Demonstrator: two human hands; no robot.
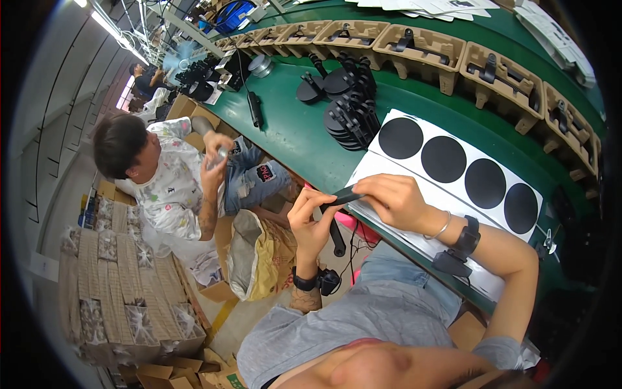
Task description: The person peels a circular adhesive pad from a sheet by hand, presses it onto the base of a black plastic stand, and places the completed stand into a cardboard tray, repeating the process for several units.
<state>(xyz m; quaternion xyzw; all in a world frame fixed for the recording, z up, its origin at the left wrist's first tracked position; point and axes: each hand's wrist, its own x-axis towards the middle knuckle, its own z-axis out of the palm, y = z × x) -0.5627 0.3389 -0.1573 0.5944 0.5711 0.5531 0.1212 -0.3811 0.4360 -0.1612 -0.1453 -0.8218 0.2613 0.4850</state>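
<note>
A: What do the hands hold at the centre of the frame?

B: The left hand (pixel 310 223) pinches a dark bar-shaped part (pixel 346 196) between thumb and fingers; the right hand (pixel 395 200) has its fingertips closed on the other end

A: And the black rod (pixel 337 240) below?

B: It hangs beside the left hand; fingers cover the joint, so I can't tell if it's one piece with that part

A: Further out?

B: Right of centre, a white sheet (pixel 416 163) with four black discs (pixel 444 160) on the green counter (pixel 285 97); above centre, stacked black round bases (pixel 346 126); upper right, cardboard trays (pixel 424 50)
</note>
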